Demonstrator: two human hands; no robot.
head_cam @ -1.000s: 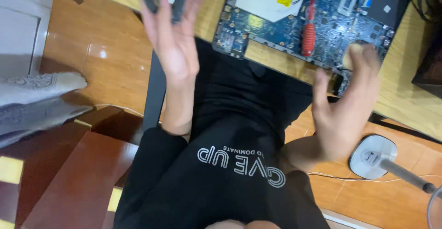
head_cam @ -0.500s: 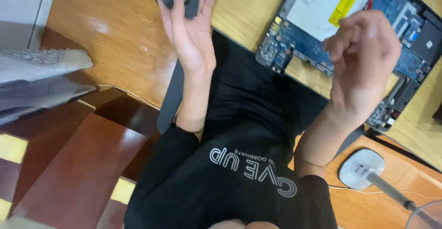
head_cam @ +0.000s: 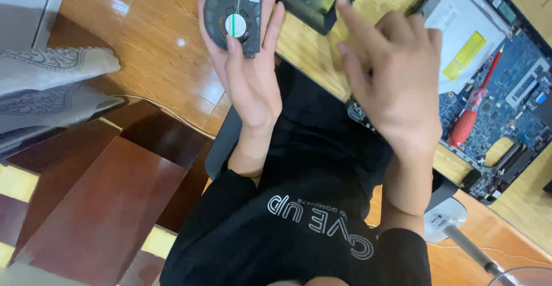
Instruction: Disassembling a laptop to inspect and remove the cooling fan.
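We have the flat round black plastic cooling fan with the white-and-green hub sticker lying on our left hand: palm up, fingers loosely curled round its edge, so the grip is a light cradle, not a clamp. It is lifted above the wooden counter, far-left in the scene. The fan lies flat across the fingers, hub face up, its small squared corner at the far right by the fingertips

Our right hand is empty, fingers spread and open, hovering near the middle. The fan lies far and to the left of it, a short way off, not touching; index tip points that way

Right of the right hand, the opened laptop base with blue circuit board lies on the counter, a red-handled screwdriver resting on the board. A dark rectangular component lies just beyond the fan, far centre. Left hand is on the fan, right hand nearer the laptop
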